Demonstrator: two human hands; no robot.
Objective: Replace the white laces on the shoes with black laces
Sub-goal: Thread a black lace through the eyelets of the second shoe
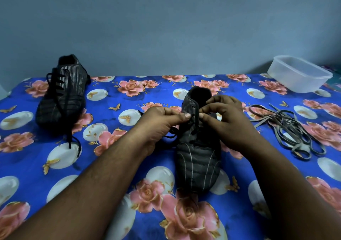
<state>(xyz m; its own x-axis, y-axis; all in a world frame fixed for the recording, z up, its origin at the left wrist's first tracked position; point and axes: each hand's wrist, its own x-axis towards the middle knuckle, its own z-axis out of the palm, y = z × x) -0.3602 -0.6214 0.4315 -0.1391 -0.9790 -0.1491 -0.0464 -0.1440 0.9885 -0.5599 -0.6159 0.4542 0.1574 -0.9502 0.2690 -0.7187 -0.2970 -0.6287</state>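
Fingertips of the left hand [162,119] and right hand [224,118] pinch the black lace [192,124] at centre frame, over a dark shoe [198,158] on a blue floral sheet [114,96]; blue-grey wall [166,22] fills the upper frame.

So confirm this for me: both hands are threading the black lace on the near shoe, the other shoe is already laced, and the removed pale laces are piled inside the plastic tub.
One thing is wrong. The head view shows the pale laces lying loose on the floral cloth beside the near shoe; the plastic tub stands apart behind them. The rest holds: both hands work the black lace, and the other shoe is laced.
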